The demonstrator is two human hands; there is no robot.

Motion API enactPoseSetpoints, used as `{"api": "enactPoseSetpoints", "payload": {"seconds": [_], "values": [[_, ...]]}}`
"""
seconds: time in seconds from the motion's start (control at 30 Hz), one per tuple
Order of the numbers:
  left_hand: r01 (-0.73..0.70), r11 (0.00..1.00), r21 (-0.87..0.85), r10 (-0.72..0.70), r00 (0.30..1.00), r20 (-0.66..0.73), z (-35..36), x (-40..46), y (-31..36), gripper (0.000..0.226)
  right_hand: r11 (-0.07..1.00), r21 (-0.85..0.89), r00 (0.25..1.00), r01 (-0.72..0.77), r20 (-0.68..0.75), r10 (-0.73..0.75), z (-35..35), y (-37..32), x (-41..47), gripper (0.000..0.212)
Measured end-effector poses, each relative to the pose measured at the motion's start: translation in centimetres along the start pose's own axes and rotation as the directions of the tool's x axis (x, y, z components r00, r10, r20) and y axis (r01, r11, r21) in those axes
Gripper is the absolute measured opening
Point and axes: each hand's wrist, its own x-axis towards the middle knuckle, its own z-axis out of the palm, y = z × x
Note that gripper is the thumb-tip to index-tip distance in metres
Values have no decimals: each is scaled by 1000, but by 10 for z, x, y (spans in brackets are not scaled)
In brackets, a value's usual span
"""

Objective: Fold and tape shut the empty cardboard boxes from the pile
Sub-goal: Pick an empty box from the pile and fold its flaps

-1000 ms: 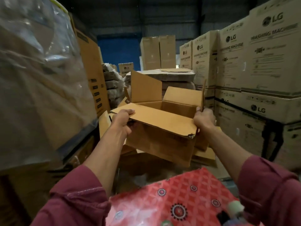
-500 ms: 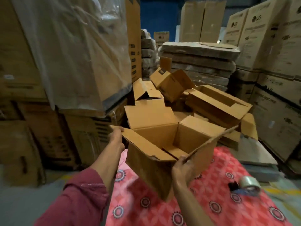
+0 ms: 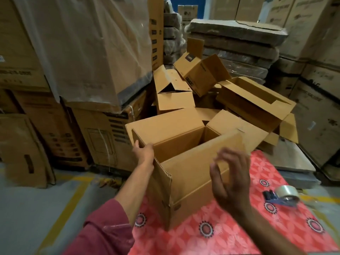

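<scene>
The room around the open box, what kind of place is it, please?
Probably a warehouse or storeroom: tall stacks of printed cartons, a loose pile of empty boxes on the concrete floor, and a tape dispenser on a red mat.

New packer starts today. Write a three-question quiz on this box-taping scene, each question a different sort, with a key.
1. True or false: the open box stands on the red mat.
2. Which hand grips the box's flap? A) left hand B) right hand
3. Fill in: the tape roll lies on the mat to the box's ____.

Key: 1 true; 2 A; 3 right.
</scene>
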Motion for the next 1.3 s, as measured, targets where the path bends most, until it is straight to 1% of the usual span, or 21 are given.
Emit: {"api": "enactPoseSetpoints", "payload": {"seconds": [0.07, 0.13, 0.17, 0.23, 0.3, 0.37, 0.4, 0.5, 0.53, 0.57, 0.63, 0.67, 0.7, 0.73, 0.8, 0.87, 0.93, 1.03, 1.1, 1.2, 1.3], "values": [[-13, 998, 54, 14, 1000, -21, 10, 4, -9, 78, 999, -51, 987, 16, 159, -8, 14, 36, 45, 13], [-11, 999, 51, 12, 999, -33, 16, 5, -10, 76, 994, -110, 909, -8, 413, 53, 39, 68, 75, 17], [-5, 999, 38, 7, 999, -38, 18, 6, -10, 74, 989, -144, 838, 27, 542, 56, 56, 85, 82, 22], [-3, 1000, -7, 3, 999, -42, 20, 7, -7, 73, 978, -166, 631, 126, 774, 50, 88, 112, 91, 40], [-35, 999, -11, 34, 997, -67, 20, 15, -7, 70, 987, -134, 422, 88, 903, 85, 111, 125, 99, 48], [-72, 997, 20, 74, 992, -102, 20, 19, -7, 63, 993, -120, 285, -1, 952, 116, 125, 132, 100, 45], [-80, 996, 27, 83, 990, -112, 19, 18, -6, 62, 994, -105, 251, -6, 962, 103, 128, 135, 97, 45], [-69, 997, 37, 73, 989, -125, 18, 16, 1, 65, 997, -11, 231, 73, 973, -6, 112, 135, 93, 50], [-81, 994, 69, 90, 987, -134, 19, 16, 1, 65, 997, 29, 192, 78, 980, -43, 102, 134, 92, 48], [-91, 991, 94, 103, 985, -136, 22, 15, 2, 64, 996, 67, 118, 64, 990, -74, 91, 135, 92, 43], [-95, 988, 122, 112, 983, -145, 30, 16, -1, 65, 997, 50, -164, -55, 985, -58, 69, 139, 90, 31], [-93, 987, 131, 113, 982, -151, 36, 14, -5, 65, 992, 1, -312, -124, 949, -40, 59, 142, 86, 35], [-92, 984, 149, 116, 981, -158, 44, 10, -9, 66, 989, -25, -390, -146, 920, -34, 52, 148, 81, 44], [-89, 977, 192, 122, 977, -172, 54, 6, -14, 67, 994, -17, -392, -108, 920, -27, 49, 160, 75, 52], [-71, 913, 402, 156, 971, -183, 73, -2, -26, 75, 994, -50, -291, -98, 957, 20, 47, 196, 68, 58], [-39, 713, 700, 168, 979, -116, 91, -12, -43, 96, 971, -178, -160, -160, 975, 153, 41, 242, 73, 64], [-76, 494, 866, 150, 989, 2, 115, -29, -72, 108, 937, -325, -109, -127, 944, 312, 31, 290, 72, 74], [-179, 210, 961, 88, 983, 164, 149, -56, -130, 111, 898, -440, -144, 26, 887, 439, 11, 333, 44, 76], [-237, 46, 970, 40, 971, 235, 163, -63, -165, 110, 900, -421, -40, 110, 903, 427, -4, 344, 20, 75], [-207, -36, 978, 38, 977, 209, 172, -56, -184, 103, 921, -376, 129, 96, 923, 363, -22, 345, 4, 64], [-253, -68, 965, 117, 959, 260, 170, -53, -186, 98, 922, -387, 185, 17, 907, 378, -31, 344, 1, 59]]}}
